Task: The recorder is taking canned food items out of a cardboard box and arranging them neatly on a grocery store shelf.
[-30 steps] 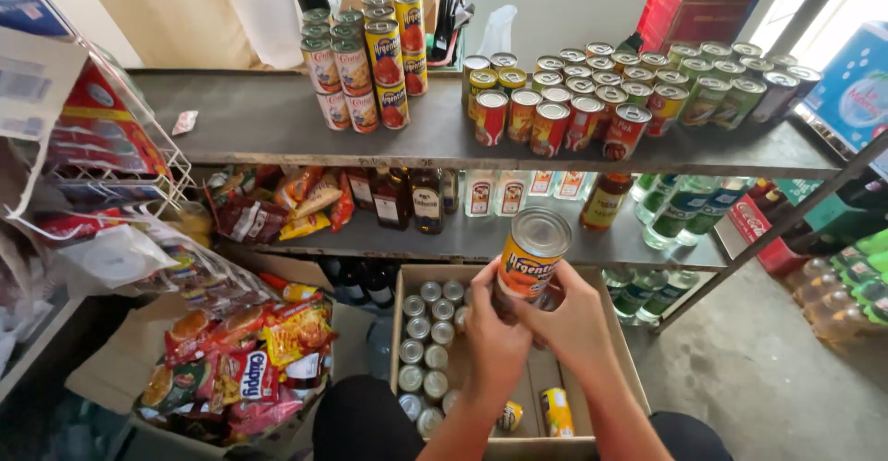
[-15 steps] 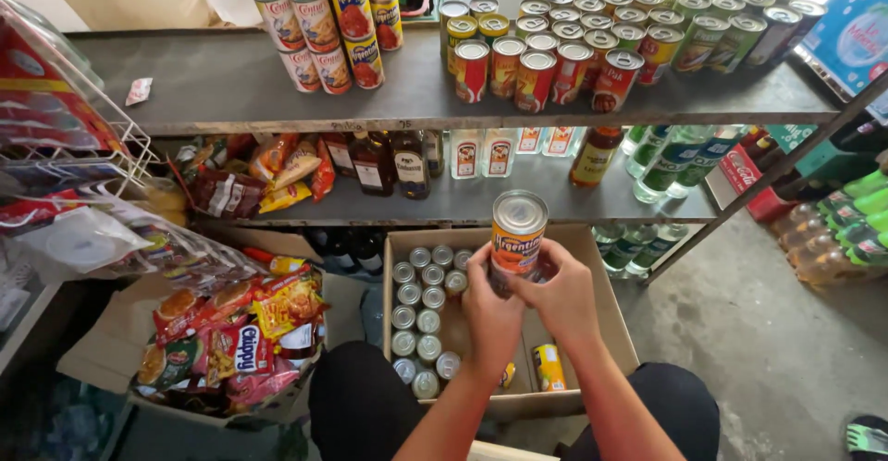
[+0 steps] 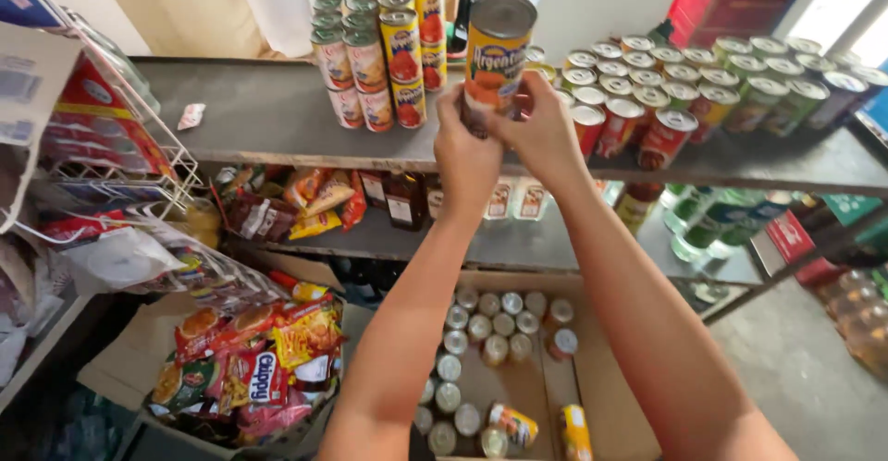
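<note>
Both my hands hold one tall can [image 3: 498, 49] with an orange and yellow label, upright, raised in front of the grey top shelf [image 3: 259, 114]. My left hand [image 3: 465, 151] grips its lower left side and my right hand [image 3: 541, 137] wraps the lower right. The can hangs between a stack of red-labelled cans [image 3: 384, 49] on its left and rows of red and green cans [image 3: 666, 91] on its right. Below, an open cardboard box [image 3: 610, 396] on the floor holds several cans [image 3: 481, 331] seen from above.
A lower shelf [image 3: 546, 239] carries snack packets, dark bottles and green bottles. A box of snack bags [image 3: 245, 364] sits at lower left. A wire rack [image 3: 111, 147] with packets stands at the left. More bottles line the right edge.
My hands have lifted the can from above the cardboard box up to the level of the top shelf. The view has tilted with it.
</note>
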